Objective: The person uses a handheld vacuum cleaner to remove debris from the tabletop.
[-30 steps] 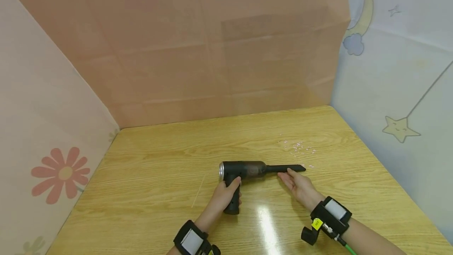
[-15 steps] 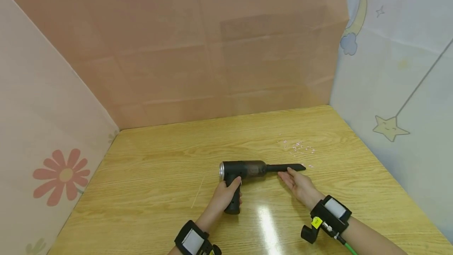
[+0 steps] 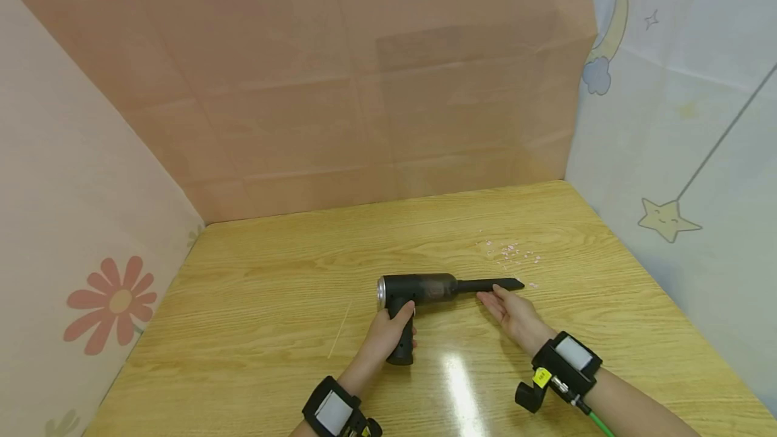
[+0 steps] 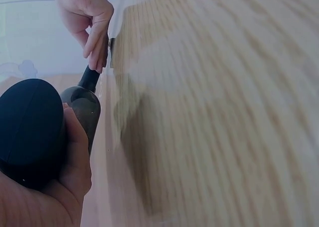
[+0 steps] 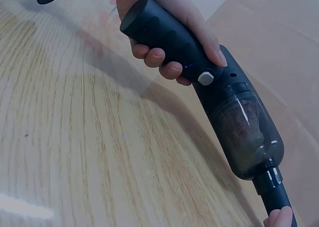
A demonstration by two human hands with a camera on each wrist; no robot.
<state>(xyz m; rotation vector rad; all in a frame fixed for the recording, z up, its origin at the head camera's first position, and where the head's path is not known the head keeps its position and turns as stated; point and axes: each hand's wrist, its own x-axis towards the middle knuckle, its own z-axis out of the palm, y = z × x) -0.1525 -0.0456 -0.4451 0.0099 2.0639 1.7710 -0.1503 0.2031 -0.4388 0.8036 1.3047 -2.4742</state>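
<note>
A black handheld vacuum cleaner (image 3: 425,288) lies level across the middle of the head view, its narrow nozzle (image 3: 476,286) pointing right. My left hand (image 3: 381,337) grips its handle, thumb along the back. Near the nozzle's tip, my right hand (image 3: 514,315) pinches the nozzle, with the thumb on top and the fingers below. In the right wrist view, a clear dust cup (image 5: 246,132) shows a filter inside, and a pale button (image 5: 206,78) sits above the left fingers. Small pink scraps (image 3: 511,249) are scattered beyond the nozzle tip.
The wooden table (image 3: 273,268) has a thin pale stick (image 3: 340,329) lying left of the handle. A brown sheet (image 3: 364,86) closes off the back, and printed panels stand at the left and right sides. Glare (image 3: 459,393) brightens the table between the forearms.
The head view has shifted slightly. The nozzle sits a touch higher in it. Both hands keep the same hold on the vacuum cleaner, and the pink scraps look unmoved.
</note>
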